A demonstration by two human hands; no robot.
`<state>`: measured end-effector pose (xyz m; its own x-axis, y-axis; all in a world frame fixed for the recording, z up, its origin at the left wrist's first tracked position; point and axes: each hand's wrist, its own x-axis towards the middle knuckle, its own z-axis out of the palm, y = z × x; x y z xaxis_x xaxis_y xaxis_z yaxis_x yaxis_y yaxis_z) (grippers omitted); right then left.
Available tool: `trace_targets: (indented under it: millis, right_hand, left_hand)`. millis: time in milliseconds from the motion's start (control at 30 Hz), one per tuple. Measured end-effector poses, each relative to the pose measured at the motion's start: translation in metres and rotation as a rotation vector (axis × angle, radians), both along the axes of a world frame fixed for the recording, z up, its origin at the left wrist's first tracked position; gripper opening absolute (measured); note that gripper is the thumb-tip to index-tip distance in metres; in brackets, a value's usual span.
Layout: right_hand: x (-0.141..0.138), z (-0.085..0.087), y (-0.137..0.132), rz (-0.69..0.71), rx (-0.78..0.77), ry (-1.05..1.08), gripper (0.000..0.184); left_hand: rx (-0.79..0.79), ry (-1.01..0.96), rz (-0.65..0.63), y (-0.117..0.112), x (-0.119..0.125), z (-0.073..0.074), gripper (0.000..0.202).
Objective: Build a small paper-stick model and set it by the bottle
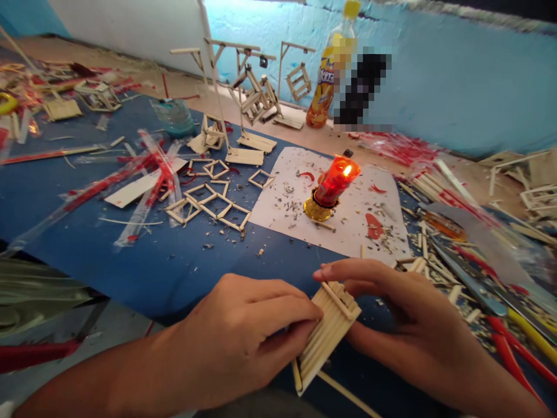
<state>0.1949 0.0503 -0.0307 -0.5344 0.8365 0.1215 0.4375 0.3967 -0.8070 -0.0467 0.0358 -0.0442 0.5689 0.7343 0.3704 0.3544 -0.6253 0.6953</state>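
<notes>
- I am working over a wide blue table top [130, 261] that is littered with splinters, red plastic strips and loose sticks.
- A white sheet of paper [348, 232] is lying in the middle of the table, beyond my hands, and it is speckled with shavings.
- My left hand [248, 331] is pinching the near-left edge of the panel between thumb and fingers. My right hand [391, 313] is cupping its right side, with the fingers curled narrow over the far corner.
- I am holding a small flat panel of pale wooden sticks laid side by side [328, 331], with a cross stick on its face. It is tilting between both hands at the near edge of the table.
- I am judging it light and stiff along the sticks, but fragile where they join. The outer edges at the stick ends seem the best places to pinch, rather than the middle.
- A short red candle in a gold holder [335, 183] is burning on the sheet, well apart from the panel.
- Small square stick frames [209, 203] are lying to the far left of the candle.
</notes>
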Motion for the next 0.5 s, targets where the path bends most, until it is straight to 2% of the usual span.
trace_targets:
  millis: [100,267,500]
  right_hand:
    - [0.000,0.000,0.001,0.007,0.000,0.010,0.044]
    - [-0.001,0.000,0.003,-0.004,0.008,0.014,0.043]
    - [-0.003,0.002,0.006,-0.001,-0.024,0.055,0.048]
  left_hand:
    - [0.094,0.112,-0.023,0.008,-0.001,0.007,0.007]
    - [0.156,0.294,-0.137,0.024,0.000,0.023,0.019]
    - [0.254,0.353,-0.284,0.039,0.003,0.031,0.017]
